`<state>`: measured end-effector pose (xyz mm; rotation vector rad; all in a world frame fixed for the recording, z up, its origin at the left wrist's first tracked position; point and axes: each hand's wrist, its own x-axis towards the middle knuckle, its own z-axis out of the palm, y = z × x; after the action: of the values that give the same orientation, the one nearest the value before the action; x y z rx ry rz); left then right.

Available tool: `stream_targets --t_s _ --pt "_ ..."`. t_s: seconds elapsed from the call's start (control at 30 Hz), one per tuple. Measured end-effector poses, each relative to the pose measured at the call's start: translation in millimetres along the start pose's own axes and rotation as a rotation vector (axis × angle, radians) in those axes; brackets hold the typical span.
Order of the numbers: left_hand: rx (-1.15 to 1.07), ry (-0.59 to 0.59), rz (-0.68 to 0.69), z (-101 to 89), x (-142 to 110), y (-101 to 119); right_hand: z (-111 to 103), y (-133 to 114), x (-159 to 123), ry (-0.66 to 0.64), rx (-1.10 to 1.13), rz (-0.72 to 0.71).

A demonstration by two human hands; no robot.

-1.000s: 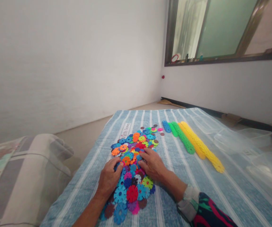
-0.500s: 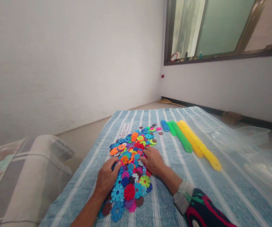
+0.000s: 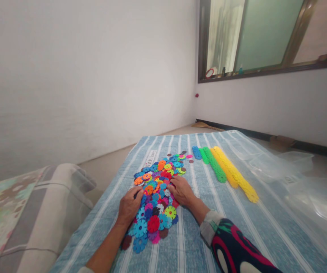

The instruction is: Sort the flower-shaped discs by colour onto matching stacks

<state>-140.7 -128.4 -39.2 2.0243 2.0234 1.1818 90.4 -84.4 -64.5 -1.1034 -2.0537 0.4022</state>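
A long heap of flat plastic snowflake discs (image 3: 153,223) in many colours lies on the striped cloth. My left hand (image 3: 129,204) rests against the heap's left edge, its thumb apart from the curved index finger and its other fingertips partly hidden. On the opposite side, my right hand (image 3: 182,191) touches discs near the middle, with thumb and fingers apart. No disc is clearly gripped in either hand. To the right lie overlapping rows of single-colour discs: a short blue row (image 3: 197,152), a green row (image 3: 214,165) and a yellow row (image 3: 236,174).
Blue and white striped cloth (image 3: 95,235) covers the table. Clear plastic bins or bags (image 3: 280,167) are along the right side. A fabric-covered seat or bed edge (image 3: 63,201) is at left. White walls (image 3: 95,76) meet behind the table, under a window (image 3: 266,34).
The view has shifted slightly, so the table's contents appear a little moved. Both hands stay at the same sides of the heap, with the left hand's thumb and finger slightly repositioned.
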Motion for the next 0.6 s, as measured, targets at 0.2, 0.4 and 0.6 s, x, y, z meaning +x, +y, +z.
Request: stream_targets --t_s 0.2,0.4,0.6 --pt "0.025 0.007 0.015 0.3 1.8 -1.2 -3.8 1.4 2.8 0.008 0.105 -0.043" --pt "0.023 -0.006 0.004 2.0 4.0 0.0 -11.2 7.0 6.8 -0.036 0.167 -0.047" --pt "0.018 -0.027 0.006 6.5 7.5 -0.7 -27.4 16.7 6.6 -0.112 0.245 -0.059"
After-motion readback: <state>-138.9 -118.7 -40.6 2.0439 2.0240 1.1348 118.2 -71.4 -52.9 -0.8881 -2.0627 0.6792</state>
